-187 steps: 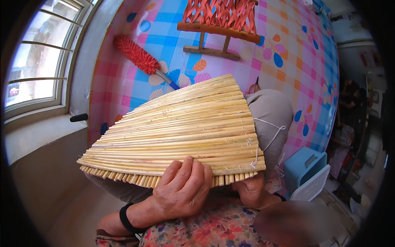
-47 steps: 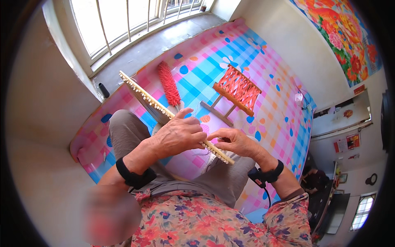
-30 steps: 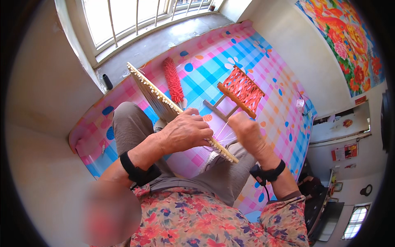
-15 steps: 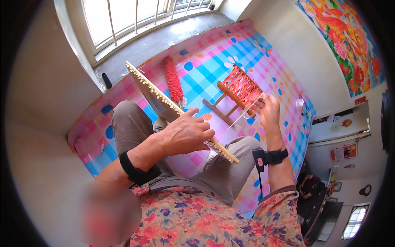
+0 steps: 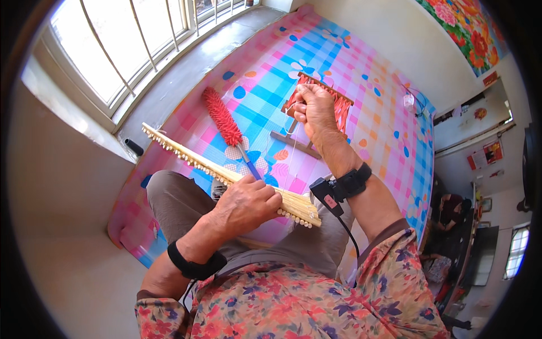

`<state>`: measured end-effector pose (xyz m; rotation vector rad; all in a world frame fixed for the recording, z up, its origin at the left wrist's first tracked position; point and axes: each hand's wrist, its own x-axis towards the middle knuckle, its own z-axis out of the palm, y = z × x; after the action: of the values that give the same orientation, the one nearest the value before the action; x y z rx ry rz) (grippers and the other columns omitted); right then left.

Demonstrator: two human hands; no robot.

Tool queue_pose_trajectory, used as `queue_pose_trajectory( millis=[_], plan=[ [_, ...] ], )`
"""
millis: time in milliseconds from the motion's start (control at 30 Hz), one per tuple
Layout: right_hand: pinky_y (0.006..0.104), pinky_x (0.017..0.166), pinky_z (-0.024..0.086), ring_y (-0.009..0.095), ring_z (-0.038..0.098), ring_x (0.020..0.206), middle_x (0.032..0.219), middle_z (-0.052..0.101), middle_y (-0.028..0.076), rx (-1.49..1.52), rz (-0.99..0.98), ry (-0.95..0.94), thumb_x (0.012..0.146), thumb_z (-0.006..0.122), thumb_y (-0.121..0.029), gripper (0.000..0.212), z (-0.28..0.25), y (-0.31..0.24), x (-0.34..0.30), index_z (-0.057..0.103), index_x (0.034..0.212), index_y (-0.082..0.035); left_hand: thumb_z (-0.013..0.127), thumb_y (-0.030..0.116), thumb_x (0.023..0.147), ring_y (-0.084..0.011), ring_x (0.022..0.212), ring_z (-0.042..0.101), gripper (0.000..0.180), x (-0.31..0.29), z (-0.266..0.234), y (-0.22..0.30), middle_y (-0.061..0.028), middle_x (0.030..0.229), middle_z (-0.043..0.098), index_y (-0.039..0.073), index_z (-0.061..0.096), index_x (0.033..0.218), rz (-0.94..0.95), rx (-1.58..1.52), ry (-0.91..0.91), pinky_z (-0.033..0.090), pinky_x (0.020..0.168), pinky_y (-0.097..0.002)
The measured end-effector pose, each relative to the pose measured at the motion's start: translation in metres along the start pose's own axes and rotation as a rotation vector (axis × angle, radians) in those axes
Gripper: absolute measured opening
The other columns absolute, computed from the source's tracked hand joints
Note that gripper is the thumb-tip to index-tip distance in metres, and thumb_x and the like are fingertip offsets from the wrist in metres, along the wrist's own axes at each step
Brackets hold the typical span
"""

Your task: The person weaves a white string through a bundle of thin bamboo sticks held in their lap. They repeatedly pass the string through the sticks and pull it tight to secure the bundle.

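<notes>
My left hand is wrapped over the long edge of a mat of pale plant stalks, which I see nearly edge-on with a row of cut stalk ends along it. The mat slants over my lap, its far end up to the left. Raised in front of the mat, my right hand is closed, fingertips pinched on a white thread. A loop of the thread hangs under the fingers and a thin line runs down toward the mat. Whether a needle is in the pinch is too small to tell.
Behind my right hand lies a small wooden stool with red woven webbing. A red fluffy duster with a blue handle lies beyond the mat. A checked sheet covers the bed. At left are a barred window and a dark cylinder.
My right hand has moved up and left, drawing the thread away from the mat. The mat has tilted so more of its stalk face shows; my left hand now wraps over its edge.
</notes>
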<state>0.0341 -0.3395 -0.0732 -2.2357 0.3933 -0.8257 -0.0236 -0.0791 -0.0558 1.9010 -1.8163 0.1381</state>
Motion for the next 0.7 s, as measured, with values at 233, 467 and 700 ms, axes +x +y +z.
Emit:
queue_pose_trajectory(
  millis=[233, 467, 700],
  plan=[
    [0.021, 0.039, 0.029, 0.003, 0.037, 0.045, 0.069, 0.052, -0.001, 0.548, 0.136, -0.116, 0.095, 0.057, -0.007, 0.005, 0.007, 0.014, 0.003, 0.057, 0.09, -0.005, 0.069, 0.018, 0.072, -0.0184, 0.075, 0.061, 0.022, -0.001, -0.005, 0.009, -0.0007, 0.075, 0.055, 0.01, 0.055, 0.086, -0.008, 0.001, -0.069, 0.047, 0.071, -0.0325],
    [0.0224, 0.04, 0.04, 0.005, 0.047, 0.05, 0.074, 0.056, 0.001, 0.71, 0.313, -0.265, 0.097, 0.059, -0.012, 0.008, -0.011, 0.003, 0.003, 0.057, 0.094, -0.005, 0.064, 0.018, 0.078, -0.0185, 0.076, 0.059, 0.015, 0.002, -0.005, 0.006, -0.0013, 0.077, 0.053, 0.01, 0.055, 0.087, 0.015, -0.016, -0.056, 0.045, 0.072, -0.0318],
    [0.0252, 0.05, 0.054, 0.007, 0.061, 0.06, 0.079, 0.062, 0.002, 0.316, 0.167, -0.488, 0.099, 0.058, -0.019, 0.019, -0.087, -0.002, -0.013, 0.064, 0.104, -0.002, 0.074, 0.014, 0.068, -0.0212, 0.1, 0.064, 0.04, -0.015, -0.022, 0.014, -0.0058, 0.104, 0.065, 0.006, 0.06, 0.105, -0.089, 0.023, -0.02, 0.046, 0.098, -0.0423]
  ],
)
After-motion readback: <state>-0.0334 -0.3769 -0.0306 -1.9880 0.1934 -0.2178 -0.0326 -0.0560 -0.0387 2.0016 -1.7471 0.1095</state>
